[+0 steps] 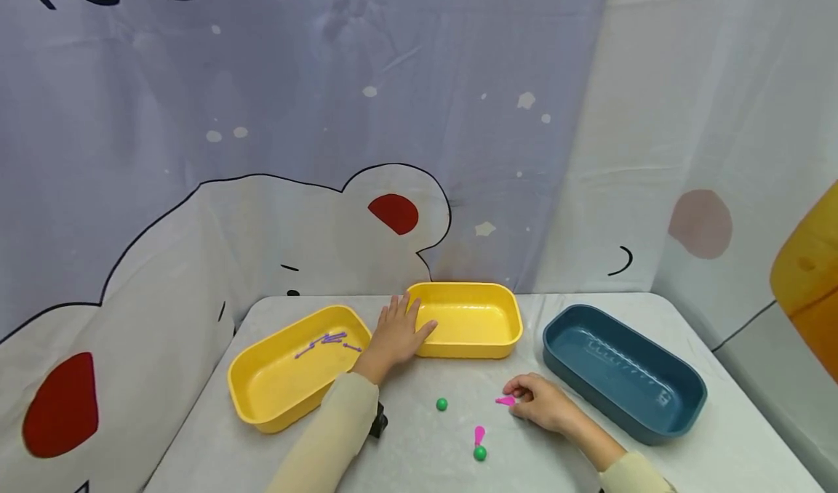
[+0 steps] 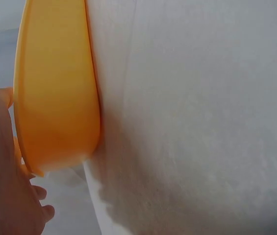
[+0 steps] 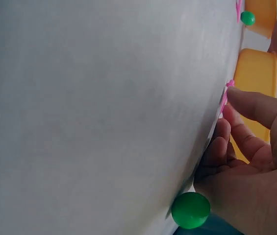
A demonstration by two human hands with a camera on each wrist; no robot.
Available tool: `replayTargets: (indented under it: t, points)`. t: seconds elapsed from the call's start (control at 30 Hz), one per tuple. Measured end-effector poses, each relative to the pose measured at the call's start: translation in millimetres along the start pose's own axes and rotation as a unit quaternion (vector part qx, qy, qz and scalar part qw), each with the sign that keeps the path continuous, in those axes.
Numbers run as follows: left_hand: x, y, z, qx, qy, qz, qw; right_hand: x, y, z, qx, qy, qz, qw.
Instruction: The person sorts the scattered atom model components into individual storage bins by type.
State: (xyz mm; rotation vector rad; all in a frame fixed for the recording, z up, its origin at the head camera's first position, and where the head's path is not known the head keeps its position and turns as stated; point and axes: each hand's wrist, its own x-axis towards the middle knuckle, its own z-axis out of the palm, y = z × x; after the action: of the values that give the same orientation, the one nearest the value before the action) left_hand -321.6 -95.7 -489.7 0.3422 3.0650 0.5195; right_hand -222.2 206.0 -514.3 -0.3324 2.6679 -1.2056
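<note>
My left hand lies over the left end of the middle yellow tray, its fingers spread across the rim. That tray's outer wall fills much of the left wrist view, beside the hand. On the white tabletop, my right hand pinches a small pink paddle-shaped piece between thumb and index finger. A green ball sits close by the right hand in the right wrist view; the hand hides it in the head view. Another pink piece lies nearer me, end-on to a green ball.
A third green ball lies between the hands. At left, a yellow tray holds several thin purple sticks with knobbed ends. A dark blue tray stands at right. A printed curtain hangs behind the table.
</note>
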Motion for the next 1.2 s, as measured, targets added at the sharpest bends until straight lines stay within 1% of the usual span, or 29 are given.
replayTargets:
  t: [0.1,0.2,0.27,0.4,0.57,0.7,0.83,1.0,1.2]
  points:
    - [4.9,-2.0,1.7,0.004,0.001,-0.005,1.0,1.1,1.3,-0.1,-0.024,0.005,-0.012,0.9996]
    - [8.1,-2.5,2.4,0.005,-0.003,-0.009,0.9999,1.7,2.5,0.2,-0.034,0.007,-0.021,0.9992]
    - [8.9,-2.2,1.7,0.002,-0.006,-0.013,0.9999,2.4,2.3,0.9,-0.04,0.01,-0.02,0.9989]
    - [7.7,-0.1,0.5,-0.002,-0.007,-0.016,0.9998,2.9,1.3,2.2,-0.042,0.014,-0.016,0.9989]
    - [5.2,2.1,2.8,-0.001,-0.005,-0.014,0.9999,3.1,1.1,1.8,-0.043,0.017,-0.016,0.9988]
    - [2.0,6.4,2.2,0.002,-0.012,-0.02,0.9997,3.1,0.1,0.8,-0.048,0.018,-0.015,0.9986]
    - [1.5,9.3,0.5,0.001,-0.009,-0.028,0.9996,3.5,-2.0,0.9,-0.054,0.015,-0.005,0.9984]
    - [7.2,9.7,0.3,0.004,-0.011,-0.04,0.9991,4.2,-6.9,-0.1,-0.065,0.01,0.018,0.9977]
    - [11.0,6.8,5.3,0.002,-0.006,-0.04,0.9992,4.1,-8.8,-2.6,-0.074,-0.016,0.032,0.9967]
